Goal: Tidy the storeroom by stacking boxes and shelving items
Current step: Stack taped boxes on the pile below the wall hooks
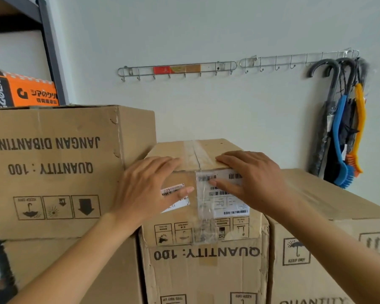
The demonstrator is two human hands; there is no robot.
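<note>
1. The small box (206, 154) sits on a bigger box (206, 270), mid-row; its long axis seems to run toward 12 o'clock, to the wall.
2. The left hand (149, 189) and the right hand (250, 181) rest on its near top edge with fingers straight and flat and thumbs on the front face, equally near, pinching nothing.
3. At 9 o'clock a tall box (53, 167) stands tight beside it. At 3 o'clock there is free room over a low box (327, 207).

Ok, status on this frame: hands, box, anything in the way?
Left hand and right hand flat on the small taped box, fingers straight. Box sits atop the QUANTITY: 100 carton. JANGAN DIBANTING carton close on its left.
</note>
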